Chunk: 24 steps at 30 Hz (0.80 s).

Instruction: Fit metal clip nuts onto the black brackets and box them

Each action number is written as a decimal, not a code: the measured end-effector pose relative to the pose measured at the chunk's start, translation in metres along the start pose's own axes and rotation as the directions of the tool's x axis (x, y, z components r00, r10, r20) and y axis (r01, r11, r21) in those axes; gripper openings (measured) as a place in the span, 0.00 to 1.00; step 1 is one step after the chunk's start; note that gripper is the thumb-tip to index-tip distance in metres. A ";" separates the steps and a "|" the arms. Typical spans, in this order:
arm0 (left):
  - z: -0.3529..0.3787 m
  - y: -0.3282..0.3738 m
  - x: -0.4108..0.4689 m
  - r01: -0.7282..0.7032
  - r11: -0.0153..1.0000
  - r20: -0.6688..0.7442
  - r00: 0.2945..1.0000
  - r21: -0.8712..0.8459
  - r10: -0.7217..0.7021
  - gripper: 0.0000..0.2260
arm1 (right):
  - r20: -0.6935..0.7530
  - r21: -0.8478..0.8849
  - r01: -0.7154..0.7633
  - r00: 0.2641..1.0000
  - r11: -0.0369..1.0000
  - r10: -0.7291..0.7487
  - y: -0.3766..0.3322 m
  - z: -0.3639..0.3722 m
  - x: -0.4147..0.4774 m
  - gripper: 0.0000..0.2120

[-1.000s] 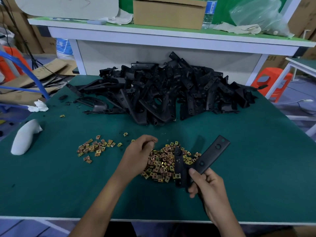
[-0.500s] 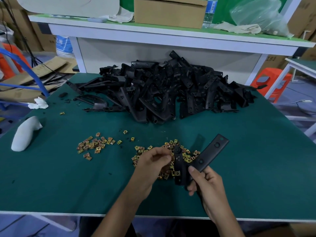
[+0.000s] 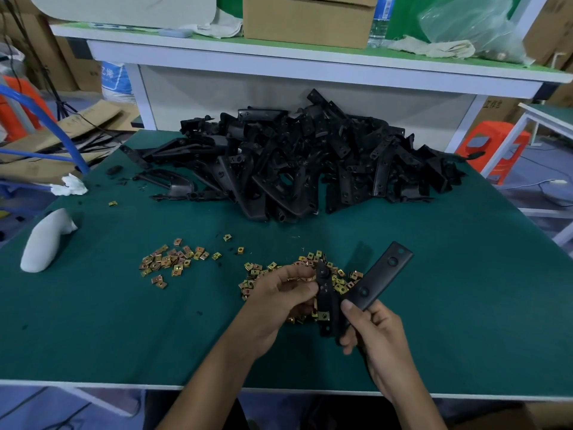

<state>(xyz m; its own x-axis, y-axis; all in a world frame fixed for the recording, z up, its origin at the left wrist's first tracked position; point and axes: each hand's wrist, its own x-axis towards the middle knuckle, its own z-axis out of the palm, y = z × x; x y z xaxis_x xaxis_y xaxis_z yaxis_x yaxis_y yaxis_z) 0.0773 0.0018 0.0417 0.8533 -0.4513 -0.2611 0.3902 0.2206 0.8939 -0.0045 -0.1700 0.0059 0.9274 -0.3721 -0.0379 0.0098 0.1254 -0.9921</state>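
Note:
My right hand (image 3: 376, 339) grips a black V-shaped bracket (image 3: 376, 279) at its bend, one arm pointing up-right, the other toward my left hand. My left hand (image 3: 280, 294) has its fingers curled against the bracket's shorter arm, pinching a metal clip nut (image 3: 305, 278) at its edge. Under both hands lies a pile of brass-coloured clip nuts (image 3: 336, 276) on the green mat. A second, smaller scatter of clip nuts (image 3: 173, 260) lies to the left. A big heap of black brackets (image 3: 297, 164) fills the far middle of the table.
A white glove-like object (image 3: 46, 240) lies at the left edge, with crumpled white paper (image 3: 69, 186) behind it. A cardboard box (image 3: 308, 18) stands on the raised shelf beyond. An orange stool (image 3: 493, 147) stands right of the table (image 3: 465, 290).
My left hand moved right from the clip nut pile to the bracket's shorter arm. My right hand kept the bracket almost still.

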 end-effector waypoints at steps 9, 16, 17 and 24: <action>-0.015 0.013 0.000 0.043 0.971 0.067 0.996 0.236 -0.060 0.12 | 0.093 -0.154 -0.023 0.995 0.988 0.038 -0.003 -0.002 0.001 0.08; -0.004 0.013 -0.003 0.021 0.973 0.067 0.997 0.229 -0.038 0.10 | 0.065 -0.109 -0.039 0.997 0.993 0.046 -0.005 0.001 -0.001 0.11; -0.004 0.012 -0.003 0.008 0.972 0.051 0.999 0.233 -0.020 0.09 | 0.045 -0.095 -0.045 0.998 0.994 0.050 -0.006 0.003 -0.003 0.13; 0.006 0.001 -0.008 -0.077 0.887 0.010 0.997 0.455 0.081 0.12 | -0.025 0.049 -0.158 0.987 0.986 0.159 -0.019 -0.005 -0.042 0.03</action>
<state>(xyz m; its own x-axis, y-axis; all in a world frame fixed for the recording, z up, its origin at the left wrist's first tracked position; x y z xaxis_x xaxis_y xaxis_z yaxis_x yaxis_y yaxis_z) 0.0687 0.0002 0.0474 0.8787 -0.4405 -0.1839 0.1230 -0.1634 0.9789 -0.0457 -0.1616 0.0254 0.9076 -0.3700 -0.1984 -0.1187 0.2273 -0.9666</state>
